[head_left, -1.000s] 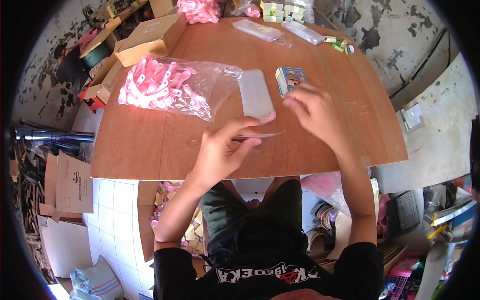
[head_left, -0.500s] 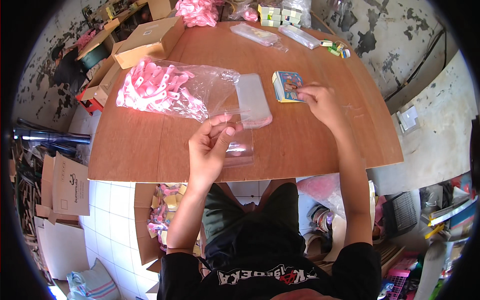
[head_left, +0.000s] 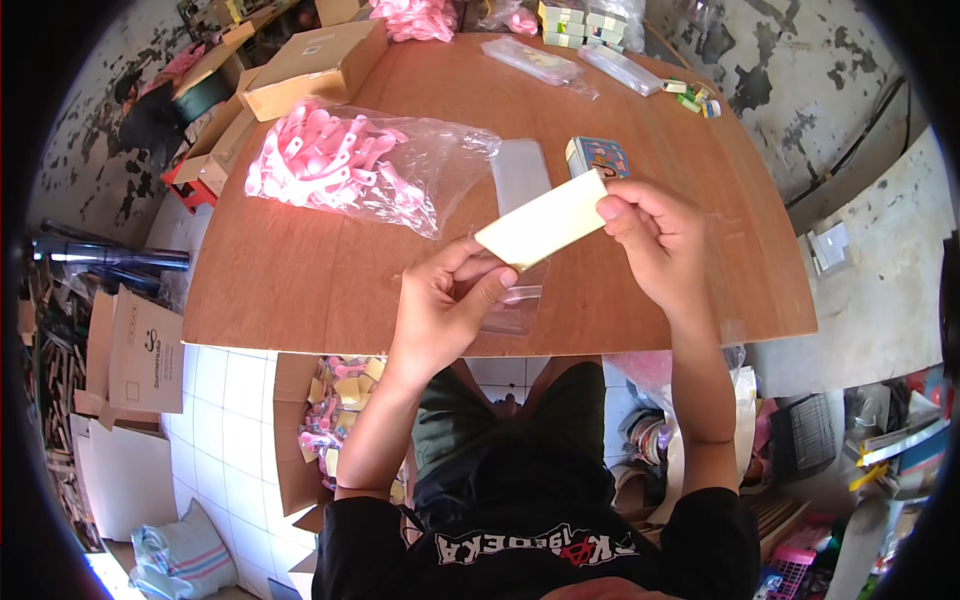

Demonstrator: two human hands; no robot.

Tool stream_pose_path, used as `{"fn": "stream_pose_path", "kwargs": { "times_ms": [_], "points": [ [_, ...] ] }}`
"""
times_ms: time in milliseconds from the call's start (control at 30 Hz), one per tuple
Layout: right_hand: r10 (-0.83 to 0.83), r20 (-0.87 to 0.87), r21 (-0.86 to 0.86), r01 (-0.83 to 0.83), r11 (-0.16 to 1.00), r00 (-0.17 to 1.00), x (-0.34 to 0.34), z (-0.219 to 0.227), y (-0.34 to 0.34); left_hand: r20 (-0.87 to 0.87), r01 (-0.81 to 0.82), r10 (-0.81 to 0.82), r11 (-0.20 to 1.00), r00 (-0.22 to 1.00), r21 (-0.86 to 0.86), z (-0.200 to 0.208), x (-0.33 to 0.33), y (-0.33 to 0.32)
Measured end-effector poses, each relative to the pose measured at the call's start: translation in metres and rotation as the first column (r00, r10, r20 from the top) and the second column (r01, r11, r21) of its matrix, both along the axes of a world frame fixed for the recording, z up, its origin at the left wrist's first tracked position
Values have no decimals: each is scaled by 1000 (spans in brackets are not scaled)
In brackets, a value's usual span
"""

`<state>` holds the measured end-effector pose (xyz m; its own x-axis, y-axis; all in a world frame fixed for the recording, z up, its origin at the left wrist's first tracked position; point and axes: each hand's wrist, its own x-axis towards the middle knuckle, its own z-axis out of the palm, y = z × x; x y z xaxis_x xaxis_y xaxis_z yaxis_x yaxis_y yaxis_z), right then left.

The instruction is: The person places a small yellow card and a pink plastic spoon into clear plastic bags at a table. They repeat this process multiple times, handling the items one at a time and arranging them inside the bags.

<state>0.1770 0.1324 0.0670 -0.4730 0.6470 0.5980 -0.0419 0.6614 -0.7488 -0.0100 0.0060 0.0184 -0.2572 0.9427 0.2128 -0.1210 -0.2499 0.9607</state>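
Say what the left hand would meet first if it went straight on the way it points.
Most likely the pale yellow card, just ahead of the left hand; whether they touch is unclear.

Tabletop [head_left: 370,285]: brightly lit, front edge bowed by the fisheye lens.
Pale card [head_left: 545,222]: bleached nearly white.
Clear sleeve [head_left: 508,318]: streaked with glare.
Pink plastic pieces [head_left: 320,160]: highlights blown out.
Floor tiles [head_left: 215,420]: overexposed at left.
Shirt [head_left: 520,490]: deep black, folds barely readable.
Walls [head_left: 850,60]: curving into dark vignetting.
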Motion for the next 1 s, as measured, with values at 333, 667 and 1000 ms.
{"fn": "stream_pose_path", "kwargs": {
  "times_ms": [333, 667, 1000],
  "points": [
    [161, 232, -96, -142, 985, 959, -11, -7, -18, -220, 112, -134, 988, 966, -109, 3, -3, -7],
    [429, 329, 13, -459, 888, 841, -5, -6, -21, -454, -31, 47, 999, 890, 42, 8, 5, -17],
    [542, 603, -283, -479, 831, 585, -5, 7, -35, -438, 0, 121, 964, 891, 266, 6, 15, -30]
  ]
}}
